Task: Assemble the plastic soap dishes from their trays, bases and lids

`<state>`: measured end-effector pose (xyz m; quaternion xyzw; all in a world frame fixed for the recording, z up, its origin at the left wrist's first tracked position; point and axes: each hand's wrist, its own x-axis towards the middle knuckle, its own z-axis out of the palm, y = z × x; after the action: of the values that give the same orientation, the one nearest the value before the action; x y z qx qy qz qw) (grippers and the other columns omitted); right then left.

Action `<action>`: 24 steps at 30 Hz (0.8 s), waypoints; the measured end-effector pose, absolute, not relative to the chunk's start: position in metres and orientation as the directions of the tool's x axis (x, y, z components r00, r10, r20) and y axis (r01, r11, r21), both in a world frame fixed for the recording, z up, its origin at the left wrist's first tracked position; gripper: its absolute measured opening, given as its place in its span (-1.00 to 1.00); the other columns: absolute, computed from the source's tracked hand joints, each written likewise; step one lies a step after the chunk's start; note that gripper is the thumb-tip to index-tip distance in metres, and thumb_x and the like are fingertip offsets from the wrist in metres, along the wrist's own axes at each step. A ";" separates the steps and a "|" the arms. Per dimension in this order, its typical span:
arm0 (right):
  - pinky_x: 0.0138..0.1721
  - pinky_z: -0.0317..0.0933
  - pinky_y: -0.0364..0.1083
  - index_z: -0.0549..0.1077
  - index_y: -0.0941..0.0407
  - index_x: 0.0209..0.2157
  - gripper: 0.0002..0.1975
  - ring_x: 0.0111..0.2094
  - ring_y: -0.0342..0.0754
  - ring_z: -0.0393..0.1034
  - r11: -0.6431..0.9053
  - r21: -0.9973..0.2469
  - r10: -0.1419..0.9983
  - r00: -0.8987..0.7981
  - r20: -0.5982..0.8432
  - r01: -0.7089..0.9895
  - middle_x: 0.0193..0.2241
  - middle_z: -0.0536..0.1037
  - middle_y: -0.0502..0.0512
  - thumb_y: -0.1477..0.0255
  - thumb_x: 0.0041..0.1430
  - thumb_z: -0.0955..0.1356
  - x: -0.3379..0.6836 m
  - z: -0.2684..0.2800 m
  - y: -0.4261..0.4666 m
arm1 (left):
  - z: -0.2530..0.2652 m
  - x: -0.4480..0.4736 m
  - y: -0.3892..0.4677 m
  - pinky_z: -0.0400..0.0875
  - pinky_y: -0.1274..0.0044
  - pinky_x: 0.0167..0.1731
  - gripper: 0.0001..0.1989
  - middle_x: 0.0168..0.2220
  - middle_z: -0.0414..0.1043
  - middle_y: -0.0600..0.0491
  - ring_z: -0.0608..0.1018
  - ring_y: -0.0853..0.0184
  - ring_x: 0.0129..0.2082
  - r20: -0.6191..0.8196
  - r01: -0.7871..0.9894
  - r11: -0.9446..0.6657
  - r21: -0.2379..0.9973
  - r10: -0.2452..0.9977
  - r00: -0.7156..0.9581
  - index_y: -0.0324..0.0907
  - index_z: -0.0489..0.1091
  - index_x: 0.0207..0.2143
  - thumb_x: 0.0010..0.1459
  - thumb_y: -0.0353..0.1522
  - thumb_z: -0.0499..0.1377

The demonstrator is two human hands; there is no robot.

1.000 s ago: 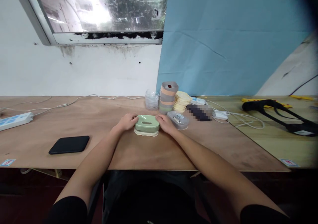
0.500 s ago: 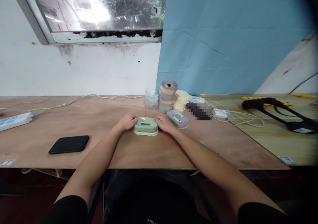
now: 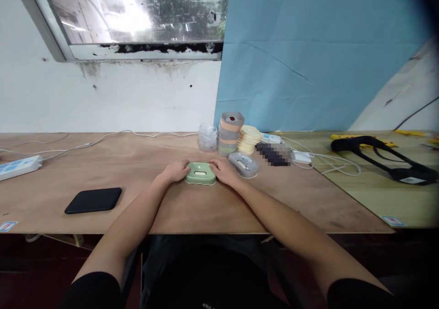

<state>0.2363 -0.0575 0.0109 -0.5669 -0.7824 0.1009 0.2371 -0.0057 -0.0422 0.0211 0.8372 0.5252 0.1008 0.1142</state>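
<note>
A light green soap dish (image 3: 200, 176) sits on the table in front of me, with only a thin cream edge showing beneath it. Cream material fills the slot in its middle. My left hand (image 3: 177, 170) is closed on its left end, and my right hand (image 3: 222, 170) grips the right end. Some fingertips are hidden behind the rims. Close to my right hand lies a grey soap dish (image 3: 251, 168) with a clear cover and a round label.
Behind stand clear plastic covers (image 3: 207, 140), a stack of grey, orange and green dishes (image 3: 229, 135) and a pile of cream pieces (image 3: 248, 140). A black phone (image 3: 93, 200) lies left. Power strips (image 3: 20, 167), white cables and a black frame-like object (image 3: 380, 156) are farther out.
The green dish has gone down over the cream piece, whose rim now shows less. The slot, dark before, is now filled with cream. Both hands stay at its ends.
</note>
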 end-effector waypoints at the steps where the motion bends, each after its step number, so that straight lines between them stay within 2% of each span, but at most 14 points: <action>1: -0.15 0.18 -0.10 0.41 0.04 0.00 -0.64 -0.06 0.03 0.38 0.327 -0.416 0.934 -0.222 0.281 0.849 -0.06 0.52 0.10 0.25 0.24 0.22 0.236 0.013 -0.057 | 0.021 -0.006 -0.042 0.34 0.50 -0.14 -0.61 -0.05 0.47 -0.06 0.50 0.22 -0.09 0.052 0.852 -0.426 0.304 0.900 0.432 -0.16 0.36 -0.03 0.18 -0.32 -0.11; 6: -0.22 0.19 -0.10 0.36 0.06 0.05 -0.61 -0.25 0.01 0.42 0.324 -0.405 0.897 -0.141 0.419 0.855 -0.32 0.57 0.07 0.26 0.24 0.21 0.232 0.042 -0.040 | 0.020 -0.007 -0.040 0.34 0.49 -0.13 -0.62 -0.06 0.47 -0.05 0.50 0.22 -0.10 0.064 0.832 -0.449 0.327 0.889 0.454 -0.16 0.37 -0.06 0.18 -0.31 -0.11; 9: -0.17 0.18 -0.08 0.28 0.10 0.12 -0.56 -0.20 0.05 0.41 0.326 -0.411 0.878 -0.111 0.465 0.852 -0.25 0.57 0.12 0.29 0.25 0.19 0.225 0.063 -0.017 | 0.019 -0.007 -0.040 0.34 0.48 -0.14 -0.62 -0.06 0.47 -0.07 0.50 0.20 -0.10 0.062 0.826 -0.449 0.339 0.887 0.457 -0.17 0.38 -0.07 0.18 -0.31 -0.12; 13: -0.10 0.16 -0.05 0.22 0.17 0.16 -0.52 -0.08 0.12 0.37 0.260 -0.417 0.895 -0.055 0.443 0.871 -0.07 0.50 0.26 0.32 0.24 0.20 0.215 0.078 0.015 | 0.018 -0.008 -0.040 0.34 0.47 -0.16 -0.62 -0.07 0.48 -0.08 0.51 0.19 -0.11 0.072 0.816 -0.450 0.363 0.886 0.457 -0.18 0.38 -0.06 0.17 -0.33 -0.11; 15: -0.11 0.16 -0.06 0.29 0.15 0.11 -0.58 -0.07 0.11 0.36 0.226 -0.429 0.911 -0.033 0.412 0.875 -0.04 0.49 0.26 0.33 0.24 0.20 0.213 0.079 0.026 | 0.017 -0.008 -0.039 0.35 0.47 -0.18 -0.62 -0.08 0.49 -0.08 0.51 0.19 -0.13 0.074 0.814 -0.450 0.366 0.887 0.457 -0.18 0.38 -0.06 0.17 -0.33 -0.10; 18: -0.17 0.17 -0.11 0.45 0.11 -0.09 -0.70 -0.13 0.04 0.39 0.228 -0.430 0.915 -0.041 0.402 0.873 -0.14 0.54 0.20 0.35 0.26 0.18 0.211 0.078 0.035 | 0.016 -0.009 -0.039 0.35 0.48 -0.16 -0.63 -0.08 0.48 -0.08 0.51 0.20 -0.12 0.079 0.807 -0.458 0.372 0.882 0.464 -0.17 0.38 -0.07 0.18 -0.33 -0.10; 20: -0.23 0.17 -0.13 0.48 0.10 -0.18 -0.72 -0.19 0.01 0.40 0.229 -0.427 0.908 -0.034 0.417 0.875 -0.21 0.56 0.16 0.37 0.27 0.17 0.210 0.078 0.037 | 0.016 -0.009 -0.039 0.34 0.47 -0.15 -0.63 -0.06 0.48 -0.08 0.51 0.20 -0.11 0.083 0.804 -0.462 0.374 0.880 0.467 -0.17 0.39 -0.07 0.18 -0.32 -0.10; 24: -0.31 0.15 -0.14 0.48 0.12 -0.22 -0.75 -0.28 -0.02 0.41 0.240 -0.435 0.914 -0.051 0.402 0.868 -0.27 0.58 0.17 0.40 0.24 0.19 0.211 0.080 0.042 | 0.015 -0.009 -0.039 0.35 0.46 -0.16 -0.65 -0.08 0.48 -0.08 0.51 0.18 -0.12 0.082 0.813 -0.451 0.369 0.887 0.455 -0.17 0.39 -0.10 0.19 -0.30 -0.10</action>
<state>0.2109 0.0419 0.0803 -0.6155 -0.7239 0.0374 0.3094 -0.0086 -0.0390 0.0153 0.8414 0.5049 0.1324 0.1398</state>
